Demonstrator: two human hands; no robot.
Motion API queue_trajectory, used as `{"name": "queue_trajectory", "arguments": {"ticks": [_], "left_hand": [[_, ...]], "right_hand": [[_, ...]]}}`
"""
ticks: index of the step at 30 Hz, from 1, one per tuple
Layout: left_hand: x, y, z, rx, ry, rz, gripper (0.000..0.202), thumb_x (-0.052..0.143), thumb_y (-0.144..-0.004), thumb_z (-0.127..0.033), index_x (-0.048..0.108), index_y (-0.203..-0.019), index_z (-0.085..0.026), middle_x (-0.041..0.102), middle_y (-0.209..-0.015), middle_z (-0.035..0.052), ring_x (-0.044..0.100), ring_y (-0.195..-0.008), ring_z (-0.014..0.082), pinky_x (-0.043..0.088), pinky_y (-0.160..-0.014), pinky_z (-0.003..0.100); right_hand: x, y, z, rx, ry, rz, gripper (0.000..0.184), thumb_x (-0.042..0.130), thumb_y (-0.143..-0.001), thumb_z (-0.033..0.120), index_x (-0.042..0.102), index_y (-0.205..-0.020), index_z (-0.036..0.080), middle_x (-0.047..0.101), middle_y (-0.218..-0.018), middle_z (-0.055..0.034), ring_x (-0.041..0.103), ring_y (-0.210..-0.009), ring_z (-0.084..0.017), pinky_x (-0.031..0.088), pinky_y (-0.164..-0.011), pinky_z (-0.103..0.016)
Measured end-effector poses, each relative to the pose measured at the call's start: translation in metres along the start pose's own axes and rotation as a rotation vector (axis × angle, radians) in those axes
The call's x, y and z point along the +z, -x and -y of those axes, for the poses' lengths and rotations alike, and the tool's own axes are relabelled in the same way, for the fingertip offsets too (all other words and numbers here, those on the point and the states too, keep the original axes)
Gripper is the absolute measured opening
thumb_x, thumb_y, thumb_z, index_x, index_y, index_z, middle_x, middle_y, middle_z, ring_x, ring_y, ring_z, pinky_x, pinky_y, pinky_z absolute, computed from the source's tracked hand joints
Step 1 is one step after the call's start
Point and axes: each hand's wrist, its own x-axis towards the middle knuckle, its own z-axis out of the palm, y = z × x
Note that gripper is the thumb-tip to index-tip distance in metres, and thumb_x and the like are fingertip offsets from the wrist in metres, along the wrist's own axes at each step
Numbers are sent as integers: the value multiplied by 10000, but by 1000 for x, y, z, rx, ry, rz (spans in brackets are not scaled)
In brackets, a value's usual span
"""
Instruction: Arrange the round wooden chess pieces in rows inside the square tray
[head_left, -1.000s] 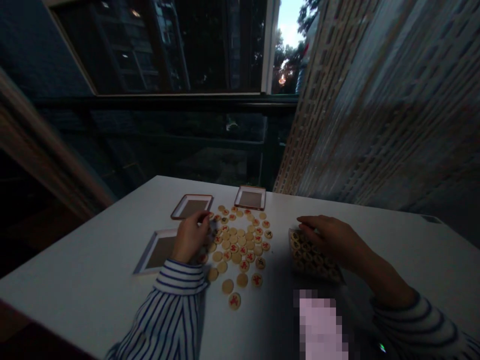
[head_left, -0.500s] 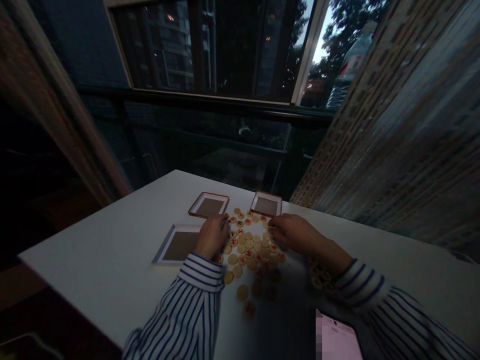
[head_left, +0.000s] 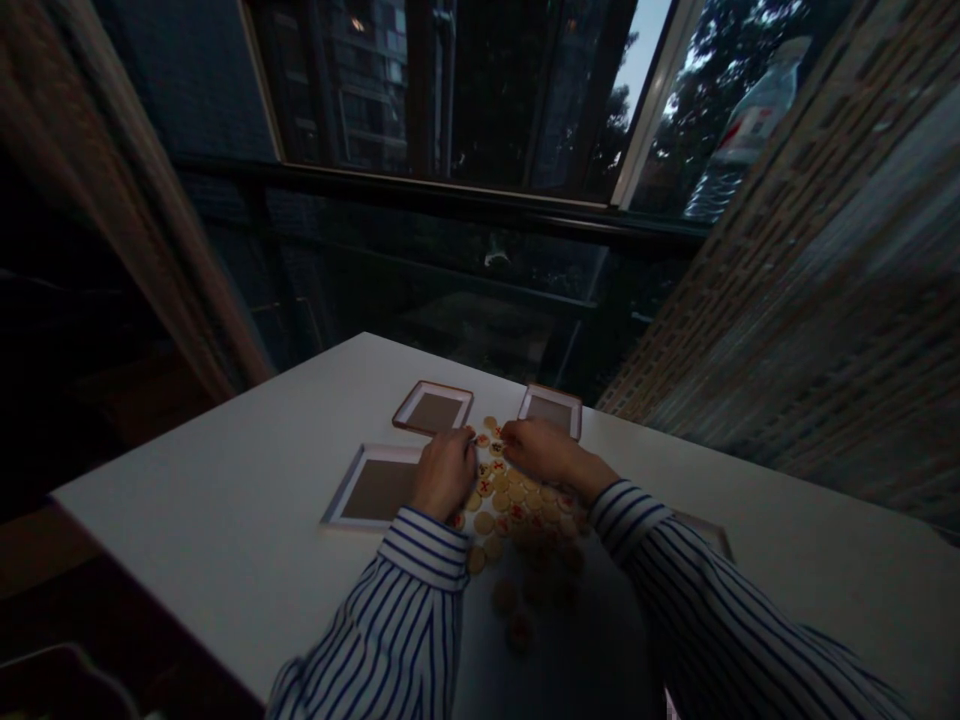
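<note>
Many round, pale wooden Chinese chess pieces [head_left: 516, 493] lie in a loose pile on the white table, some face up with red or dark characters, others blank side up. At the pile's left edge is my left hand [head_left: 444, 472], its fingers curled together; what they hold is hidden. My right hand [head_left: 541, 448] reaches over the far part of the pile from the right. Its fingers are bent and closed at a red-marked piece [head_left: 499, 432], and I cannot make out what is between them. Little space separates the two hands.
A large shallow tray [head_left: 343, 487] lies left of my left hand. Two smaller trays, one back left [head_left: 400, 418] and one back right [head_left: 579, 425], stand beyond the pile. Another tray's edge [head_left: 724, 540] shows past my right sleeve. The white table [head_left: 225, 480] ends near the window railing [head_left: 450, 200].
My right hand has moved left across the pile, closer to my left hand. My left hand stays by the pile's left edge. The view has shifted slightly, and the phone is now mostly covered.
</note>
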Motion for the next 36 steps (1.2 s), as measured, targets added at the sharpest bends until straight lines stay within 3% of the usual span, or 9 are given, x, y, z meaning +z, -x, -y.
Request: {"name": "queue_trajectory", "arguments": {"ticks": [24, 30, 36], "left_hand": [[-2, 0, -5, -31, -39, -11, 302, 375, -836, -157, 581, -1058, -155, 648, -1012, 93, 560, -1000, 189, 401, -876, 297], [-1, 0, -4, -45, 34, -22, 322, 356, -843, -167, 572, -1080, -134, 637, -1040, 113, 556, -1009, 199, 401, -884, 314], [1, -3, -6, -91, 259, -94, 323, 360, -854, -218, 589, -1067, -139, 642, -1048, 110, 579, -976, 205, 414, -875, 329]], "right_hand": [[12, -20, 5, 6, 9, 79, 265, 428, -811, 297, 636, -940, 195, 672, -932, -91, 606, -843, -201, 392, -673, -266], [4, -13, 7, -5, 24, 14, 285, 422, -828, 327, 599, -1006, 193, 652, -967, -103, 578, -909, -220, 379, -734, -287], [-11, 0, 15, -82, 47, -164, 295, 469, -823, 299, 559, -1071, 168, 629, -980, -99, 531, -952, -219, 349, -795, -302]]}}
